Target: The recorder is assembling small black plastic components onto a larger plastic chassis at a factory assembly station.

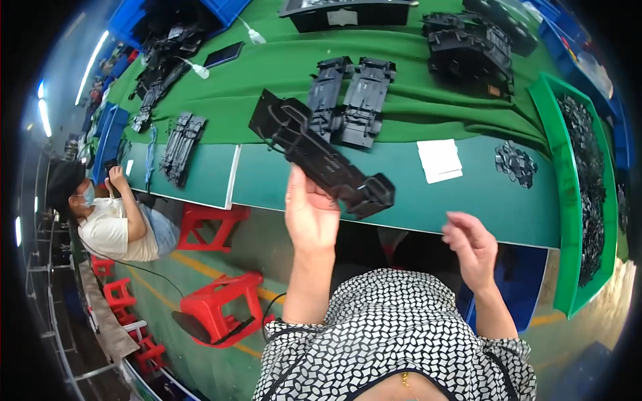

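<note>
My left hand (313,212) grips a long black plastic toy-car chassis (321,157) from below and holds it tilted above the front edge of the green table. The thumb lies along its side. My right hand (471,246) is apart from the chassis, at the table's edge, with its fingers curled together; anything between the fingertips is too small to make out. Beyond the held piece, two similar black chassis (366,100) lie side by side on the green cloth. A small pile of black parts (515,164) lies on the table to the right, beside a white paper square (439,160).
A green bin (566,267) full of small black parts stands at the right edge. Stacked black shells (470,57) and a black tray (348,19) are at the back. More chassis (182,148) lie left. A co-worker (117,217) sits far left, near red stools (224,307).
</note>
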The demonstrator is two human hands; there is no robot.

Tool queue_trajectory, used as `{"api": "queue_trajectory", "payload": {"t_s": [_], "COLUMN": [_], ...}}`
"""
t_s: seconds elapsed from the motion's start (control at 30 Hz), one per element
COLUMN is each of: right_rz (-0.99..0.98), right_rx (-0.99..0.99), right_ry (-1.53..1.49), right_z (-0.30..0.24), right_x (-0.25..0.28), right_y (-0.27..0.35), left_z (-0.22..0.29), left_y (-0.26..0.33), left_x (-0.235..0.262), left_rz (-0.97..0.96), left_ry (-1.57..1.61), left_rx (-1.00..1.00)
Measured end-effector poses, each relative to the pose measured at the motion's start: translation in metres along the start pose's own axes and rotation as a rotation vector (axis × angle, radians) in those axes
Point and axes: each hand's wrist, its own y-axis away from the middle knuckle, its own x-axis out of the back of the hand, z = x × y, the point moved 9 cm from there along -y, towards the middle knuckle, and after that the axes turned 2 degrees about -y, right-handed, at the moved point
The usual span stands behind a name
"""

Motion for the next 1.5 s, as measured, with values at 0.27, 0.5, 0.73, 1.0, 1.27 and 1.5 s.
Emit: {"api": "queue_trajectory", "payload": {"t_s": [0.27, 0.5, 0.73, 1.0, 1.27, 1.5], "right_rz": [-0.122, -0.359, -0.483, -0.503, 0.226, 0.241], "right_rx": [-0.038, -0.176, -0.122, -0.091, 0.442, 0.294], "right_ry": [-0.530, -0.377, -0.013, 0.039, 0.561, 0.936], "right_z": [-0.007, -0.017, -0.019, -0.035, -0.057, -0.021], "right_x": [-0.041, -0.008, 0.000, 0.009, 0.096, 0.142], "right_y": [-0.021, -0.033, -0.043, -0.041, -0.049, -0.076], "left_z": [-0.059, -0.090, -0.112, -0.118, -0.097, -0.064], "left_y": [0.046, 0.094, 0.135, 0.135, 0.090, 0.037], "left_x": [-0.044, -0.035, -0.057, -0.070, -0.054, -0.044], "left_rz": [-0.128, -0.421, -0.732, -0.512, -0.525, -0.429], "left_ry": [-0.016, -0.134, -0.162, 0.104, -0.019, -0.077], "left_rx": [0.185, 0.947, 1.316, 1.293, 0.885, 0.389]}}
